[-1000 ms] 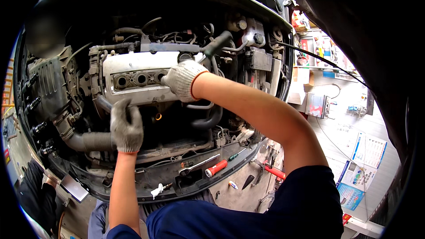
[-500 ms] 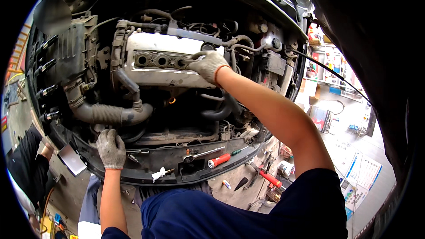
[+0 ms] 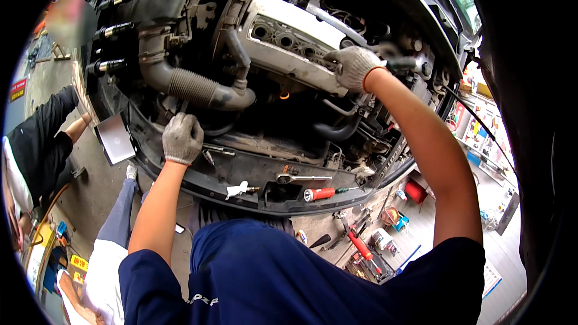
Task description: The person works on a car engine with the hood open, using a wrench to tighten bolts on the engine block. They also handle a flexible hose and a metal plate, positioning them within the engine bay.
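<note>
My right hand (image 3: 356, 68), in a grey knitted glove, is at the right end of the white valve cover (image 3: 289, 63). Its fingers are bent together beside the row of round plug wells (image 3: 286, 41), and their tips are partly hidden. My left hand (image 3: 183, 138), gloved alike, is closed at the front edge of the engine bay, below the ribbed air duct (image 3: 191, 86). Whatever lies in either hand's fingers cannot be made out. Several black ignition coils (image 3: 114, 31) lie in a column along the left side.
On the front panel lie a ratchet wrench (image 3: 304, 178), a red flashlight (image 3: 319, 194) and a crumpled white tissue (image 3: 237, 189). A flat grey panel (image 3: 116, 138) stands at the left. Two people are on the left. Tools and a red jack (image 3: 360, 245) lie on the floor.
The view has swung, so the engine sits farther right and tilted. My left hand's fingers are curled more tightly. My right hand stays by the cover's right end, fingers now bent downward.
</note>
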`<state>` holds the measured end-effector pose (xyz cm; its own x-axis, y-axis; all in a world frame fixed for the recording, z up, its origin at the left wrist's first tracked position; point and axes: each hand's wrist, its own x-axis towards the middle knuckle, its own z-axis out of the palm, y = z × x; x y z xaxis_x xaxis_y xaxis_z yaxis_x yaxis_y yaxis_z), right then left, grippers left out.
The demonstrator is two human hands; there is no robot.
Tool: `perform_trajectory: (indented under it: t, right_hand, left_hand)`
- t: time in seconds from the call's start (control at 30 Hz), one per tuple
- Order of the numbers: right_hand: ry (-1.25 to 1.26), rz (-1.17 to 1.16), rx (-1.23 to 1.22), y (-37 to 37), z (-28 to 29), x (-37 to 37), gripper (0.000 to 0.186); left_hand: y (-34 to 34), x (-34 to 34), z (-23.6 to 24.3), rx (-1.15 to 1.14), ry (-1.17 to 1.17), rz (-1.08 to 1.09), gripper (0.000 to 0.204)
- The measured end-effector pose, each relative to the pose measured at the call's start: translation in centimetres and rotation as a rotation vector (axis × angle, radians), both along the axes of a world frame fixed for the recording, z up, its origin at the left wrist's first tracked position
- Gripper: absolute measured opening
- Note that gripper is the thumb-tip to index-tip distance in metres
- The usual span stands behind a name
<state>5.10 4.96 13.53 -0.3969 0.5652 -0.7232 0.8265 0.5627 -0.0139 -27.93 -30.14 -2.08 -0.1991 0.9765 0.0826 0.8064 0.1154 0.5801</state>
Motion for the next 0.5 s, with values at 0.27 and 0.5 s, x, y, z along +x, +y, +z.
perform_trajectory:
  t: [0.27, 0.5]
  right_hand:
    - [0.072, -0.246, 0.063, -1.7, -0.2, -0.7, 0.05]
    - [0.066, -0.199, 0.127, -1.3, -1.1, -1.2, 0.06]
  left_hand:
    - [-0.3, 0.1, -0.2, 0.029, 0.018, 0.0, 0.008]
    - [-0.6, 0.1, -0.4, 0.025, 0.033, 0.003, 0.009]
